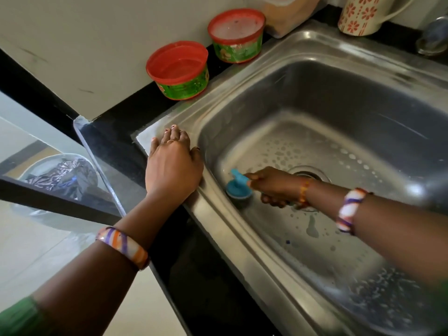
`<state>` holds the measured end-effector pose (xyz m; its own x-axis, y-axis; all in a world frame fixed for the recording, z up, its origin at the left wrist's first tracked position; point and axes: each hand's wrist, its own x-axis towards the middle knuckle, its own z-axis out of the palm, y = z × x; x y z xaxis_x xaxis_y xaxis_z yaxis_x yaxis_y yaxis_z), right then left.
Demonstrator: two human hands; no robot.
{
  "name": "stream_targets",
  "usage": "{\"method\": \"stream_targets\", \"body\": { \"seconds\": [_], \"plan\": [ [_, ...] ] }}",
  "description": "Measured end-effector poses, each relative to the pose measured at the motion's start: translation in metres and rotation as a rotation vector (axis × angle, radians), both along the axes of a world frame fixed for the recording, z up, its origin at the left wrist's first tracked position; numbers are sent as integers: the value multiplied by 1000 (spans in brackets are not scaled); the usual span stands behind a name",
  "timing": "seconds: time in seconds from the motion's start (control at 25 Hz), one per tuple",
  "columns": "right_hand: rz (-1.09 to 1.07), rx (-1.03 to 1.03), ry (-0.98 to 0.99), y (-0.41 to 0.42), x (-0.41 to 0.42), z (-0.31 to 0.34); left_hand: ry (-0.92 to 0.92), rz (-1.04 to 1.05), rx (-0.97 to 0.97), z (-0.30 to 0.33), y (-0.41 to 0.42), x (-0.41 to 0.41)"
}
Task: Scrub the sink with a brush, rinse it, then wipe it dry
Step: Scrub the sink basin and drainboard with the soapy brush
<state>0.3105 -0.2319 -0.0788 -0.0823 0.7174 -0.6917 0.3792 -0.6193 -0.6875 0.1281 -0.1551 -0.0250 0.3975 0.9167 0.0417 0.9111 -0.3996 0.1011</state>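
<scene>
A stainless steel sink [244, 76] fills the right of the head view, its floor wet and dotted with soap bubbles around the drain [312, 173]. My right hand [274, 187] reaches down into the basin and grips the handle of a blue round brush [236, 186], whose head presses against the sink's left wall near the bottom. My left hand [173, 163] rests flat on the sink's left rim, fingers straight, holding nothing.
Two red-rimmed green tubs [179, 71] [236, 36] stand on the black counter [114, 141] behind the sink, both holding liquid. A flowered mug [361, 14] and the tap base [434, 37] sit at the back right. A lined bin [60, 175] stands below at left.
</scene>
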Motion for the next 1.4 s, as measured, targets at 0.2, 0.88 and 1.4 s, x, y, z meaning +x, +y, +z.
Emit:
{"method": "stream_targets", "body": {
  "seconds": [0.2, 0.88, 1.4],
  "plan": [
    [328, -540, -155, -81, 40, 21, -14, -16, -2, 0, -1, 0],
    [283, -490, -12, -74, 42, 21, 19, 0, -4, 3, -2, 2],
    [-117, -349, 404, -99, 55, 62, 7, 19, -19, 7, -3, 4]
  ]
}}
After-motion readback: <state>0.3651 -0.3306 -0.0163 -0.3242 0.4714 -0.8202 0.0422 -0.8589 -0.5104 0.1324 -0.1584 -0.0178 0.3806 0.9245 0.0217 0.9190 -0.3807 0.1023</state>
